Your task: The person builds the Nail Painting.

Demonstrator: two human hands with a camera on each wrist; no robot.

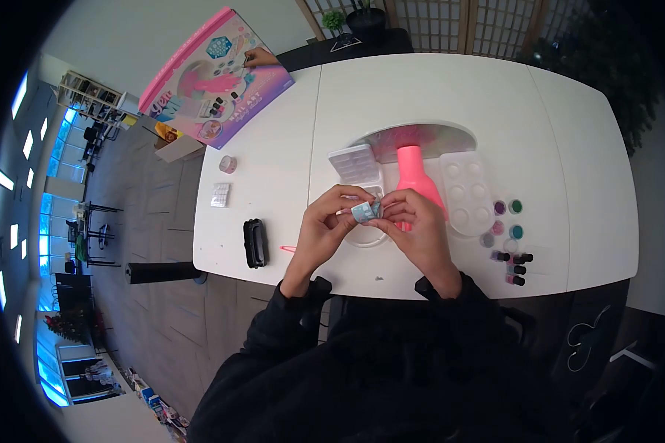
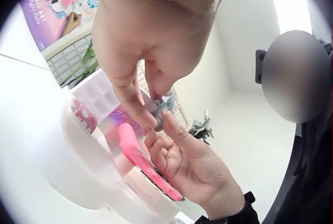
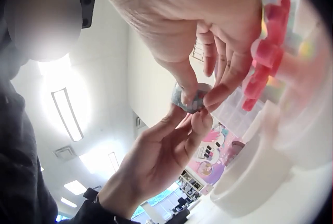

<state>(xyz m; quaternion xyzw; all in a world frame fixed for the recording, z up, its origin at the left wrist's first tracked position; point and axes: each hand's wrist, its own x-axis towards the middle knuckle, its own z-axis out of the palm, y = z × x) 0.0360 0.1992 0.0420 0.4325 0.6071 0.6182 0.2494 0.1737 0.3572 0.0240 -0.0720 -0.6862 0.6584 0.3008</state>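
Over the white table (image 1: 266, 170), both hands meet at a small round thing with a pale blue-grey patterned surface (image 1: 363, 212). I cannot tell whether it is a roll or a little tub. My left hand (image 1: 322, 221) pinches it between thumb and fingers from the left. From the other side my right hand (image 1: 421, 235) holds its edge, thumb and fingertips close together. In the right wrist view, the right thumb lies on the patterned thing (image 3: 190, 98). Behind the hands stands a pink plastic hand form (image 1: 415, 173) on a white base, partly hidden by the right hand.
A white tray with round wells (image 1: 467, 198) lies right of the form; a compartment box (image 1: 353, 164) lies left. Several small pots (image 1: 516, 232) and black-capped bottles (image 1: 519, 270) sit at right. At left are a black case (image 1: 255, 244), a pink-patterned tub (image 1: 227, 164) and a nail-art box (image 1: 218, 77).
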